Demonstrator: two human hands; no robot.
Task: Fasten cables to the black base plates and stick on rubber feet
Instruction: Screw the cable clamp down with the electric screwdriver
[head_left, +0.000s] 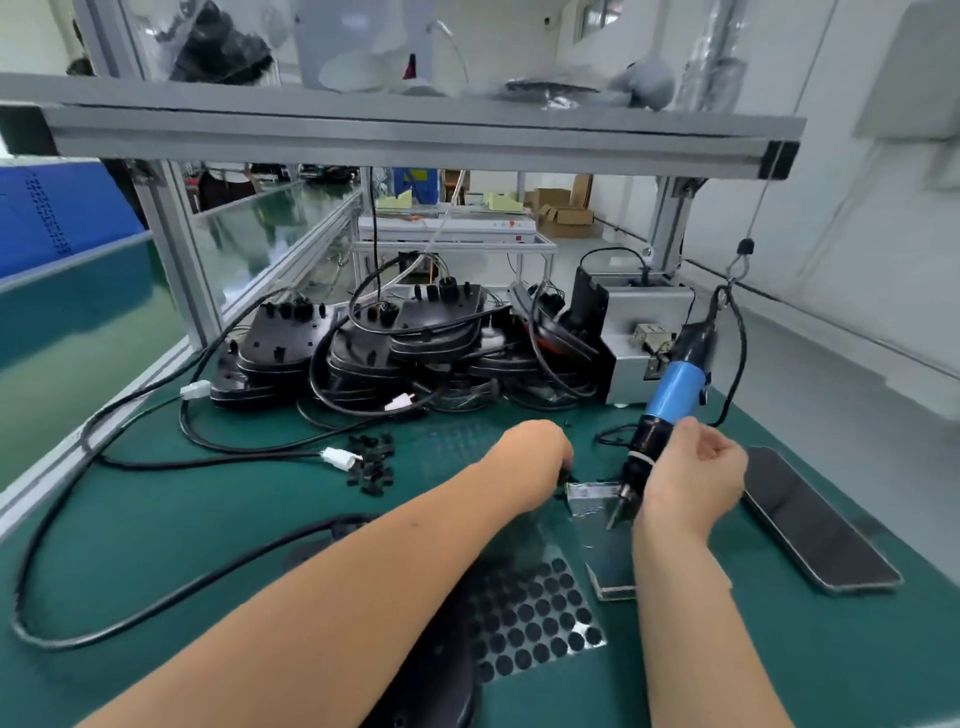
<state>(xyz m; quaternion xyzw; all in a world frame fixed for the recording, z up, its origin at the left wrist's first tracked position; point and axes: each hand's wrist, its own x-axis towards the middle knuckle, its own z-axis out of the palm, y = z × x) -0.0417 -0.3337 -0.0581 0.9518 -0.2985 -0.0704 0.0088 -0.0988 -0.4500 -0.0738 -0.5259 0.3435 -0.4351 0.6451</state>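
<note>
The right hand (693, 480) grips a blue electric screwdriver (665, 410), tip over a small clear tray (592, 493). The left hand (535, 457) curls over small black parts beside it; whether it grips anything I cannot tell. Its forearm hides part of the rubber feet sheet (535, 623) and a black base plate (436, 670). More stacked base plates (405, 338) with cables sit at the back of the green counter (208, 519); a phone (815, 525) lies right.

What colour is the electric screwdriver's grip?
Blue grip on the electric screwdriver, seen in the head view.

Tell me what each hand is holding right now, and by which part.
The right hand grips the blue electric screwdriver low down, around its black nose. The left hand reaches for small black pieces; its fingers are hidden, so any hold cannot be told.
</note>
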